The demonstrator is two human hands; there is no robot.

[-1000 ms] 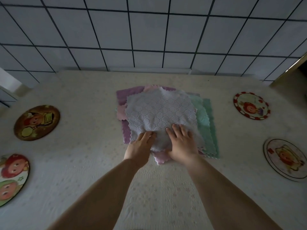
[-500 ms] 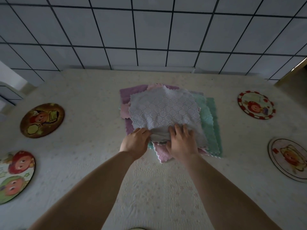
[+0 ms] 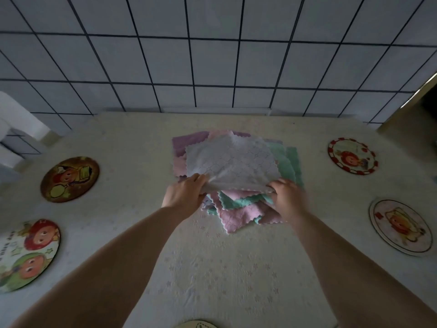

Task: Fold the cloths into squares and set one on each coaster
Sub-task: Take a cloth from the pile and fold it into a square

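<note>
**Both hands on the white cloth's near edge, stack at table centre**

White cloth (image 3: 230, 162) sat on top of the cloth stack (image 3: 238, 209), centre of the table (image 3: 224, 268). It was pale, thin, with a faint lattice/quilted print and a scalloped edge. The near edge was lifted off the stack and sagged between the two grips; the far part lay flat on the pile.

Left hand (image 3: 183, 197) pinched the near-left corner, fingers curled round the fabric. Right hand (image 3: 287, 197) gripped the near-right corner the same way, slightly motion-blurred. The hands were well apart, with the cloth edge strung between them.

Under it the stack was messy and fanned out. Purple cloth (image 3: 186, 143) poked out at 10 o'clock. Pink cloths (image 3: 238, 215) showed at 9 and 6 o'clock. Mint-green cloths (image 3: 289, 164) showed at 3 o'clock, and one green edge crossed the near side. All had wavy trimmed edges.

Coasters were round with cartoon prints, all bare:
- dark brown coaster (image 3: 70, 179) at 9 o'clock of the stack
- red/green faces coaster (image 3: 28, 255) at 8 o'clock, near the table's left edge
- red-checker-rim coaster (image 3: 352, 156) at 3 o'clock
- pale coaster (image 3: 400, 227) at 4 o'clock
- a sliver of another coaster (image 3: 197, 325) at 6 o'clock, cut off by the frame bottom

Tablecloth was cream with a small flower pattern. Tiled wall (image 3: 212, 55) with dark grout stood behind, at 12 o'clock.
</note>
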